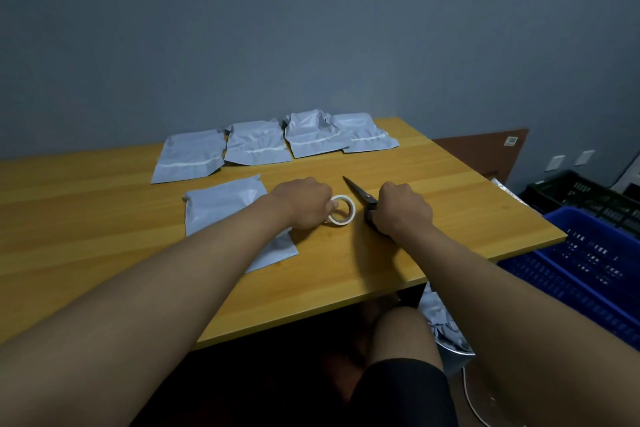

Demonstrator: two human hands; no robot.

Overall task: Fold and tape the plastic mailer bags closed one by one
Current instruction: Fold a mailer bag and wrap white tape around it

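On the desk (pixel 104 204), your left hand (pixel 304 203) is gripping the tape roll (pixel 342 210); your right hand (pixel 403 210) is clenching the scissors (pixel 360 193), whose exposed point is risking snagging a mailer bag (pixel 225 210).

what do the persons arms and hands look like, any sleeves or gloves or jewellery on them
Both forearms are bare right up to the bottom edge of the picture, with no sleeve in view. The left hand and the right hand wear no gloves, and no watch, bracelet or ring shows on the sides facing the camera. Below the table, dark shorts cover the thigh, leaving the knee bare.
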